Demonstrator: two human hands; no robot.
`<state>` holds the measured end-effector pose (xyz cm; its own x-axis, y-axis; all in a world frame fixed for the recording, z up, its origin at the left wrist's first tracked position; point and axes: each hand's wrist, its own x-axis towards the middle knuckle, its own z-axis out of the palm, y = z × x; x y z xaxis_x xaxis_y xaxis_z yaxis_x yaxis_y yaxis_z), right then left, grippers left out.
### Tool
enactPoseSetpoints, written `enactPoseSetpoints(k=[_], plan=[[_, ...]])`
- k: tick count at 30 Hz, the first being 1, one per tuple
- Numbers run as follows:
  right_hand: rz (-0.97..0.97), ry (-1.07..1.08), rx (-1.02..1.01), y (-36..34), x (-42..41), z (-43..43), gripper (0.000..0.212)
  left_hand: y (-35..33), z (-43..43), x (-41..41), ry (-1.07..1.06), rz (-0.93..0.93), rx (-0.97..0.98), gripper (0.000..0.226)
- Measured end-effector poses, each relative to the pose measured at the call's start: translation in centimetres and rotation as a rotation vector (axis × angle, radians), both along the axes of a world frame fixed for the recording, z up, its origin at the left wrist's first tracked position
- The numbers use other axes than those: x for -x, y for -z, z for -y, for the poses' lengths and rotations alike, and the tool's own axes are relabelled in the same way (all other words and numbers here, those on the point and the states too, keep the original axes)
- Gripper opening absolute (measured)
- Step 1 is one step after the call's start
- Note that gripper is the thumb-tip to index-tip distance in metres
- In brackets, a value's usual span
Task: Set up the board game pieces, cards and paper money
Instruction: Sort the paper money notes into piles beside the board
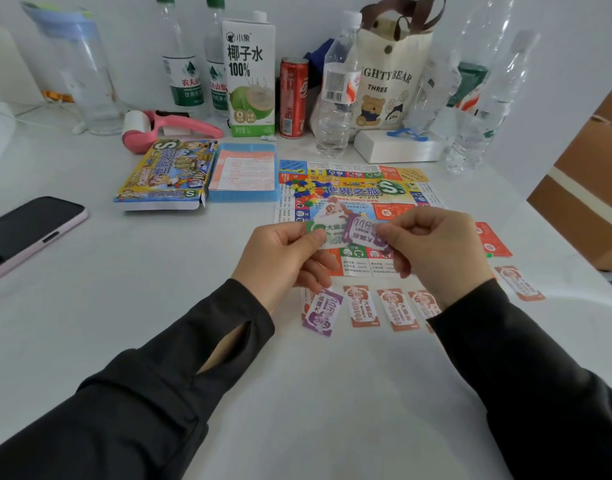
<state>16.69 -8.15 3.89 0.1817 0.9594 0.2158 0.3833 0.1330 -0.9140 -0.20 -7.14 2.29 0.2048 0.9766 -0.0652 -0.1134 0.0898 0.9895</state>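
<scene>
The paper game board (pixel 356 192) lies flat on the white table, with a heap of small coloured plastic pieces (pixel 306 190) on its far left part. Just above the board's near edge, my left hand (pixel 280 254) pinches a small stack of paper money with a green note (pixel 318 230) on top. My right hand (pixel 436 247) grips a purple note (pixel 361 233) at that stack. A row of notes lies in front of the board: a purple one (pixel 321 311), then orange ones (pixel 361 306), partly hidden by my right wrist. Red cards (pixel 491 239) rest at the board's right edge.
The game box (pixel 166 174) and a blue tray with a rules sheet (pixel 243 171) lie left of the board. A phone (pixel 23 230) is at the far left. Bottles, a coconut water carton (pixel 250 71), a can, a tote bag and a white box line the back. A cardboard box (pixel 588 188) stands right.
</scene>
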Motion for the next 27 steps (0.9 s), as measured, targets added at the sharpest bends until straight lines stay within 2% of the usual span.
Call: enactPoseSetpoints(k=[8, 14, 27], plan=[[0.018, -0.018, 0.009, 0.24, 0.36, 0.13, 0.017, 0.15, -0.02, -0.02, 0.018, -0.014, -0.01, 0.014], [-0.036, 0.013, -0.048, 0.19, 0.55, 0.2, 0.018, -0.09, 0.06, 0.09, 0.035, -0.018, -0.025, 0.014], [0.2, -0.09, -0.037, 0.76, 0.92, 0.21, 0.021, 0.02, 0.2, 0.08, 0.051, -0.232, -0.15, 0.015]])
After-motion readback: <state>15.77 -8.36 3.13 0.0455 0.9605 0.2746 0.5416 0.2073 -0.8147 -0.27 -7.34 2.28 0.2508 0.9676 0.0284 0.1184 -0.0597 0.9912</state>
